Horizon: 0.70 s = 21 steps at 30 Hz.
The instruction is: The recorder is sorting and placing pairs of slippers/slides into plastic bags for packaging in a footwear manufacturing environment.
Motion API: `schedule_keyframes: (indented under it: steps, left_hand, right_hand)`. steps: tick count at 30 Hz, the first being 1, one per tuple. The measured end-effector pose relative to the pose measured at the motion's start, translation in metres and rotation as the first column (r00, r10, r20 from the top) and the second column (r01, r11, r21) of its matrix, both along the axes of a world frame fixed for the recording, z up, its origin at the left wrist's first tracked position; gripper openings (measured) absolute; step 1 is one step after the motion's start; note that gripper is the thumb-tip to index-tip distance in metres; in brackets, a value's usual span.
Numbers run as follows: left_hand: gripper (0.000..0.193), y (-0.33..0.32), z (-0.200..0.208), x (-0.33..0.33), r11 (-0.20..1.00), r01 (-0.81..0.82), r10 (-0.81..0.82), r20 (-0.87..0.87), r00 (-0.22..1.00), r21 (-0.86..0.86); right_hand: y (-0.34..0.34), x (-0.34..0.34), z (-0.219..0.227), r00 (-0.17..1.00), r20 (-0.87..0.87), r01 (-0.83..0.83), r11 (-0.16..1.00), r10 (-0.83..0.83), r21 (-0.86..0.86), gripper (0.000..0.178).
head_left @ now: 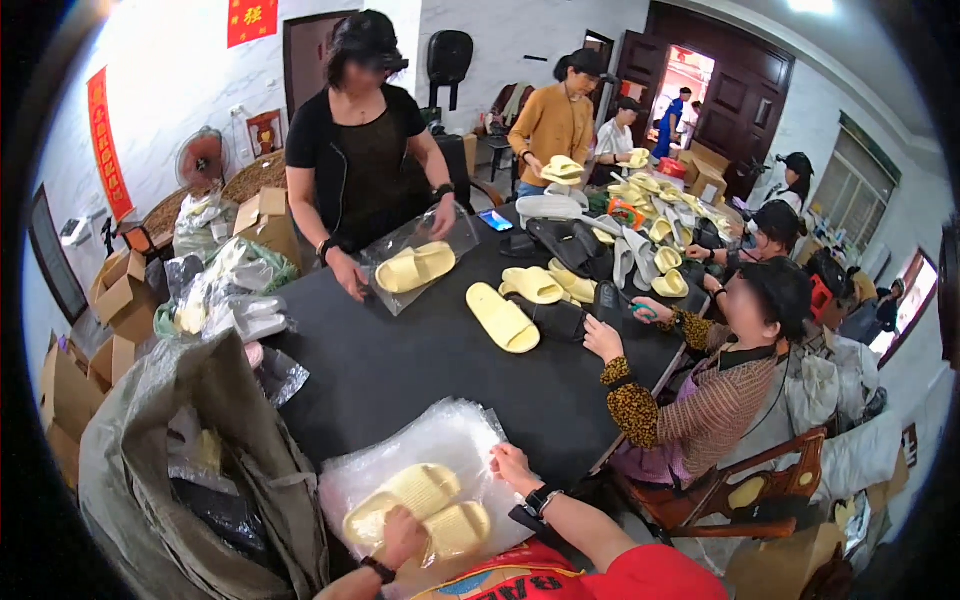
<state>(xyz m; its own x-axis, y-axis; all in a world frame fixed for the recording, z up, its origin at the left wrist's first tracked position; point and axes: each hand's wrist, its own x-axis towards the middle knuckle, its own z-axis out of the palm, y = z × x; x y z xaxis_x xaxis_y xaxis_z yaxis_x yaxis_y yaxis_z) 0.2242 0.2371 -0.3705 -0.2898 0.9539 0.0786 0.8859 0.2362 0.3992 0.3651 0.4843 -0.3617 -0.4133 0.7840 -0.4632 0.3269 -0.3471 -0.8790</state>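
Two yellow slippers (457,530) lie side by side at the table's near edge. Beneath or around them spreads clear plastic bagging (400,457); I cannot tell whether the slippers are inside a bag. My left hand (403,537) is closed over the left slipper (418,487), its fingers curled at the strap area and partly hidden. To the right, my right hand (513,468) pinches the upper right edge of the plastic between thumb and fingers.
A large grey-green sack (150,450) with wrapped items stands at my left. Across the black table (400,350), one person handles a bagged yellow pair (415,267). A person at the right holds scissors (640,308) near loose slippers (503,318). Farther back rises a slipper pile (650,200).
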Motion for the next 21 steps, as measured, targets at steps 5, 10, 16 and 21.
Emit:
schedule_keyframes:
  steps: [5,10,16,21]
  left_hand:
    - [0.028,-0.056,0.106,0.006,0.912,-0.38,0.341,0.225,0.913,0.157]
    - [0.044,-0.154,0.038,-0.048,0.612,-0.791,-0.43,0.832,-0.349,-0.016]
    - [0.032,-0.115,0.124,-0.102,0.229,-0.885,0.143,0.885,0.443,0.406]
    - [0.018,-0.022,0.223,-0.074,0.441,-0.789,0.363,0.719,0.593,0.428]
  right_hand:
    - [0.012,0.017,0.018,0.974,0.2,-0.143,0.977,0.11,0.158,0.026]
    - [0.022,0.015,-0.005,0.967,0.229,-0.163,0.959,0.109,0.234,0.019]
    - [0.047,0.0,0.023,0.982,0.024,-0.187,0.969,0.186,0.161,0.02]
    - [0.036,-0.016,0.019,0.973,-0.063,-0.221,0.975,0.22,-0.014,0.044]
